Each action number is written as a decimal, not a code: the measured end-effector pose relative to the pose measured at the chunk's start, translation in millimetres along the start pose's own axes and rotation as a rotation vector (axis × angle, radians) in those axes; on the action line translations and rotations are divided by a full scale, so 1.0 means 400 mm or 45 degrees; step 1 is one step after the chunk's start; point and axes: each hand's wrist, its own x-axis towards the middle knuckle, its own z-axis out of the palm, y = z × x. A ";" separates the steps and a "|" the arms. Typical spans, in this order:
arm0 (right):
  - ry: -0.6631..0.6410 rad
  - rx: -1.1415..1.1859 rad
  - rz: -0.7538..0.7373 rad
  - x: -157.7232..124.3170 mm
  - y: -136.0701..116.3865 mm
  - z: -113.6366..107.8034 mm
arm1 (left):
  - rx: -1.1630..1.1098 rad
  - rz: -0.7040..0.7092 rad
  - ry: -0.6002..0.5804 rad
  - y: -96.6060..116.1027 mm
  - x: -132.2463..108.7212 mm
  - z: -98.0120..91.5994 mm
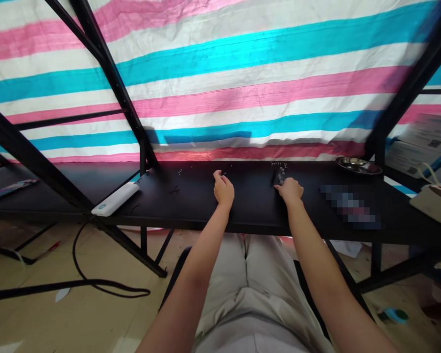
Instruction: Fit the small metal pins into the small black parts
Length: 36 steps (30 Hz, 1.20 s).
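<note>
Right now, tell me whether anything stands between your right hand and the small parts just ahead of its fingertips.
Nothing visible does. The right hand rests on the black tabletop with its fingertips right at the small parts. A thin dark rod lies beside them on the left, not in the path.

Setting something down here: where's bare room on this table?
Bare tabletop lies between the left hand and right hand. Crowded at the small dark parts by the right hand; scattered bits near the white power bank.
</note>
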 end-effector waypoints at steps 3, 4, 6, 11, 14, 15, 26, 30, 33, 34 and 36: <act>-0.039 0.013 -0.080 -0.014 -0.014 0.000 | 0.083 -0.014 -0.067 -0.004 0.002 0.002; -0.048 0.044 -0.147 -0.019 -0.020 0.002 | 0.123 0.001 -0.093 -0.005 0.001 0.004; -0.038 0.128 -0.356 -0.031 -0.034 0.008 | 0.206 0.040 -0.126 -0.007 0.001 0.006; -0.029 0.276 -0.840 -0.060 -0.068 0.039 | 0.338 0.065 -0.158 -0.008 0.001 0.009; -0.069 0.286 -0.930 -0.069 -0.078 0.057 | 0.399 0.028 -0.216 -0.008 0.002 0.009; -0.081 0.285 -0.941 -0.070 -0.079 0.060 | 0.420 0.021 -0.240 -0.008 0.002 0.010; -0.117 0.279 -0.960 -0.077 -0.081 0.066 | 0.419 0.089 -0.258 -0.027 0.011 0.029; -0.117 0.274 -0.957 -0.072 -0.080 0.070 | 0.319 0.128 -0.229 -0.032 0.014 0.029; -0.104 0.307 -0.942 -0.069 -0.080 0.073 | 0.128 0.192 -0.295 -0.035 0.015 0.035; -0.090 0.343 -0.931 -0.067 -0.080 0.075 | 0.035 0.221 -0.326 -0.036 0.015 0.039; -0.053 0.458 -0.920 -0.064 -0.080 0.081 | -0.153 0.281 -0.403 -0.034 0.013 0.046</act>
